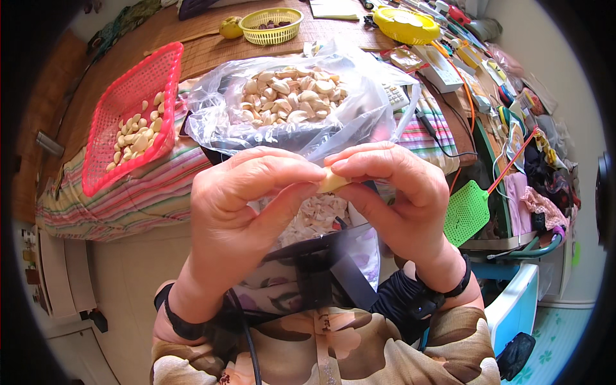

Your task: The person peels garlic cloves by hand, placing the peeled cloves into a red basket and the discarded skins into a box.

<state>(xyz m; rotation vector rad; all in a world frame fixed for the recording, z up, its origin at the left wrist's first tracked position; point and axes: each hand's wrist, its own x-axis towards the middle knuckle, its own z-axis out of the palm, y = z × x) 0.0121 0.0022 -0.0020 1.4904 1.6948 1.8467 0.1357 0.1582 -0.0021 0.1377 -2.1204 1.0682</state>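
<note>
Between the fingertips of both hands sits a pale garlic clove (333,182), mostly bare and cream coloured. My left hand (253,192) pinches its left end with thumb and forefinger; my right hand (393,192) pinches the other end. Just beyond the hands, a clear plastic bag (215,106) lies open with many unpeeled garlic cloves (295,96) in it. Below my hands, a heap of papery garlic skins (314,218) fills a container on my lap, partly hidden by the fingers. To the left, a red plastic basket (96,151) holds peeled cloves (138,135).
A striped cloth (70,199) covers the near part of the wooden table (192,32). Farther back stand a yellow basket (273,36) with dark items and a yellow bowl (406,27). On the right are a green fly swatter (467,212), cables and crowded household goods.
</note>
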